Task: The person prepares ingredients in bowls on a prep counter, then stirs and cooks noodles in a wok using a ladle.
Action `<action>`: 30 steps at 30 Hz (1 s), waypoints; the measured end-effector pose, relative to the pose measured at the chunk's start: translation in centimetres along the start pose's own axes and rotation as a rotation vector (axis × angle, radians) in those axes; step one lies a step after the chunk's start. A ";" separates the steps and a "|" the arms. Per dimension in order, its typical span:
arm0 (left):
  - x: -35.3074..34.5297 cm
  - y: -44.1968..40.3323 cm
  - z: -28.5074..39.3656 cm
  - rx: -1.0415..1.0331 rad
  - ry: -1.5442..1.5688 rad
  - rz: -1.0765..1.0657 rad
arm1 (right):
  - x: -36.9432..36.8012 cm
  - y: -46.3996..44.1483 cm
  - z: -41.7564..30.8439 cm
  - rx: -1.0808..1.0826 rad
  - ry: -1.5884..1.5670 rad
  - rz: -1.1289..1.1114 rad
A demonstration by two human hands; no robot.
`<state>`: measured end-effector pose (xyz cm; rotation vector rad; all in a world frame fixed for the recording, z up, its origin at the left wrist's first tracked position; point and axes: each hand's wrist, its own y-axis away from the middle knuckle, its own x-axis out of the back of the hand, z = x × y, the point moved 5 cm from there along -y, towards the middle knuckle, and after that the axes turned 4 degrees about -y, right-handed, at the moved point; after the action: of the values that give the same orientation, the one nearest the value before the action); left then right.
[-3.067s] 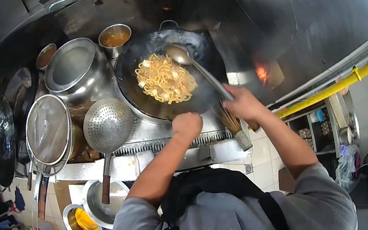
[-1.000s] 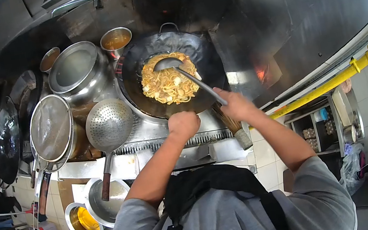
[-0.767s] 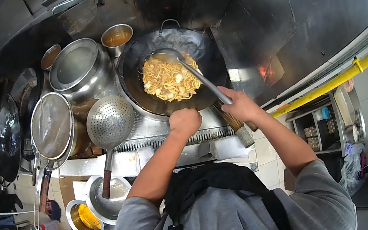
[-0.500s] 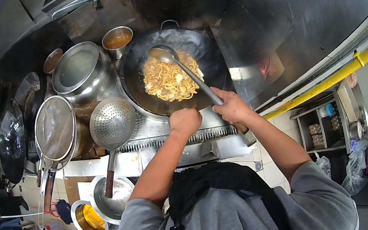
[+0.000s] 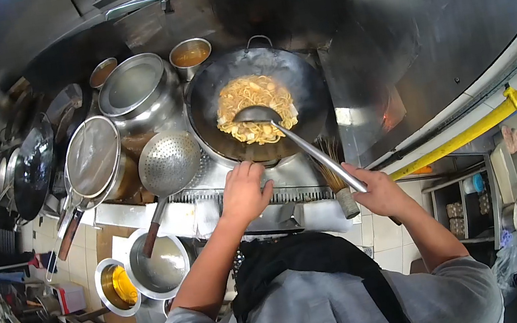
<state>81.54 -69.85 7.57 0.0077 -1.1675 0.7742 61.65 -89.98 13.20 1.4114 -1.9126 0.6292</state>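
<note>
A black wok [image 5: 310, 94] sits on the stove with fried noodles [image 5: 253, 90] in it, pale pieces mixed among them. My right hand [image 5: 379, 193] is closed around the long handle of a metal ladle [image 5: 311, 149]. The ladle's bowl rests face down on the near part of the noodles. My left hand [image 5: 243, 193] is just in front of the wok's near rim, fingers stretched forward and thumb apart. Whether its fingertips touch the rim I cannot tell. Beside my right hand stands a bamboo wok brush [image 5: 332, 173].
Left of the wok are a perforated skimmer [image 5: 170, 162], a mesh strainer [image 5: 93, 155], a lidded pot [image 5: 133, 86] and a bowl of orange-brown liquid [image 5: 191, 56]. Lower left, a metal basin [image 5: 156, 264] stands by a pot of yellow oil [image 5: 117, 288]. A yellow pipe [image 5: 472, 132] runs along the right.
My left hand has let go at the wok's near rim and opened, moving slightly back. The ladle has been drawn toward me, its bowl now on the near noodles. The whole view has shifted.
</note>
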 end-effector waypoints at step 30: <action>4.0 9.2 -4.3 0.326 0.328 -0.084 | -1.9 1.9 -1.8 -0.019 -0.058 -0.138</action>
<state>80.68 -59.17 5.54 0.1929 -0.7183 0.8481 60.64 -86.89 13.00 1.5495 -1.8410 0.5076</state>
